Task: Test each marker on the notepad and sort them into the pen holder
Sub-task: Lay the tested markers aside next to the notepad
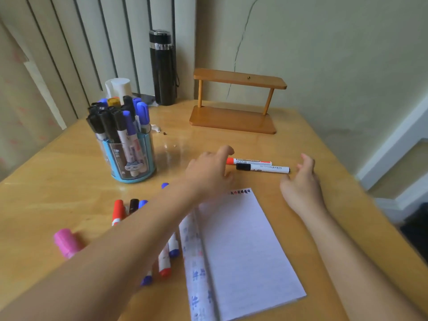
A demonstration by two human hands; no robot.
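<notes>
Several markers lie loose at the left of the wooden worktop [58, 172]: a pink-capped one [66, 242] nearest the edge, then a red-capped marker [117, 212], a black-capped one [133, 205] and a blue-capped one [142, 203], all partly hidden under the left forearm, with more blue- and red-ended markers [167, 258] showing below that arm. Behind them stands the blue pen holder [129, 156], upright and packed with black- and blue-capped markers [120, 119]. Farther back a black flask [163, 68] stands by the wall. The left hand [208, 172] reaches across above the top of the notepad, its grip spread and holding nothing, the fingertips [228, 150] just at the red cap of a red marker [249, 161]. That marker lies flat on the worktop, and a black-capped marker [262, 168] lies just beside it on the near side, roughly parallel. The white lined notepad [245, 251] lies open in front of both, with small red, blue and black test scribbles along its top edge and down its folded left page. Behind the two markers a small wooden shelf [236, 103] stands against the wall. The right hand [301, 181] hovers near the tail end of the black-capped marker, grip apart and clear of it.
</notes>
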